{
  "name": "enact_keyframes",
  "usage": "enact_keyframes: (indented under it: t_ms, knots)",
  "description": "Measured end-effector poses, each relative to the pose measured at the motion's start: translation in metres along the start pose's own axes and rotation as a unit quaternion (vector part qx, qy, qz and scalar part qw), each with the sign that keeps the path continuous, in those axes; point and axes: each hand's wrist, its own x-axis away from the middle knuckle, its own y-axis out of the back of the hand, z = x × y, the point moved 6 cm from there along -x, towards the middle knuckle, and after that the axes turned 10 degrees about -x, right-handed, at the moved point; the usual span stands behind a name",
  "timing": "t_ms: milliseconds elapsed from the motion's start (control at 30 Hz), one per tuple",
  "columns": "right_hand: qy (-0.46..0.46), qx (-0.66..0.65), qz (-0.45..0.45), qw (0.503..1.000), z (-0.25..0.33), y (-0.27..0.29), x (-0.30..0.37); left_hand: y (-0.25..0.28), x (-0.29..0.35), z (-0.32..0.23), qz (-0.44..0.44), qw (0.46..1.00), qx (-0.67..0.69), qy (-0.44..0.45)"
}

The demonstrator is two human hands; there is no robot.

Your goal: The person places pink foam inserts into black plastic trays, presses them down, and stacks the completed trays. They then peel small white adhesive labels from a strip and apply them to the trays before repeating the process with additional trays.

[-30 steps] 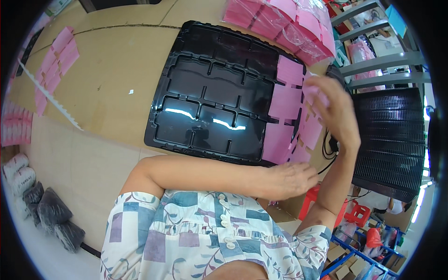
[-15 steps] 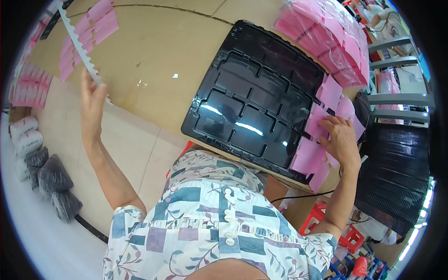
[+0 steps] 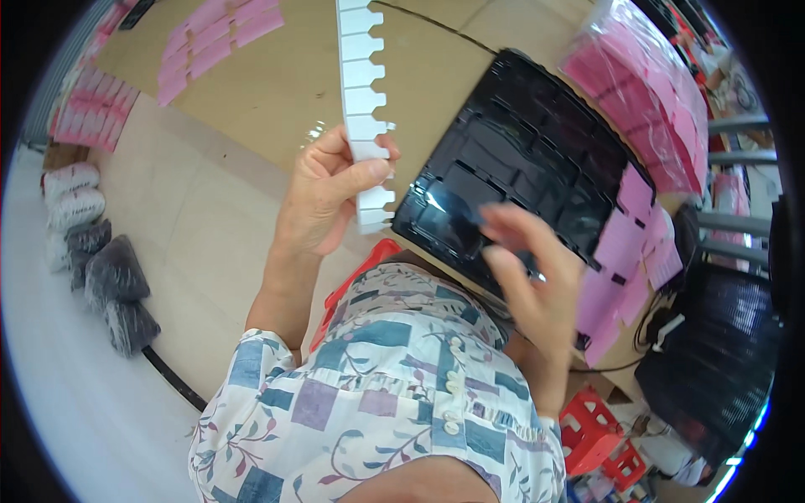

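Observation:
A long white strip (image 3: 361, 96) with notches along one edge is upright in my left hand (image 3: 317, 194). The thumb presses on its face near the lower end, the fingers lie behind it. My right hand (image 3: 543, 277), slightly blurred, hovers over the near part of a black moulded tray (image 3: 524, 113). Its thumb and fingers are apart and nothing shows between them. The tray has several shallow compartments and shines under the light. Pink pieces (image 3: 616, 251) lie along the tray's right edge, overlapping it.
At the far right sits a stack of pink pieces wrapped in clear plastic (image 3: 641, 96). More pink pieces (image 3: 220, 42) lie in rows at the far left of the tan table (image 3: 251, 88). White and dark bags (image 3: 117, 268) are at left. A red stool (image 3: 587, 432) stands at lower right.
My left hand has brought the white strip rightward, towards my middle. The right hand has left the pink pieces and moved left over the tray. The whole view has shifted too.

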Motion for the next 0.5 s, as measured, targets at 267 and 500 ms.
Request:
enact_keyframes:
  t_ms: [267, 500]
  knots:
    - [-0.098, -0.140, 0.017, 0.985, -0.047, -0.041, -0.023, -0.053, -0.017, 0.027, 0.013, 0.994, 0.101, 0.025]
    - [-0.131, -0.299, -0.001, 0.945, -0.075, -0.044, -0.011, -0.048, -0.012, 0.041, 0.040, 0.998, -0.050, 0.002]
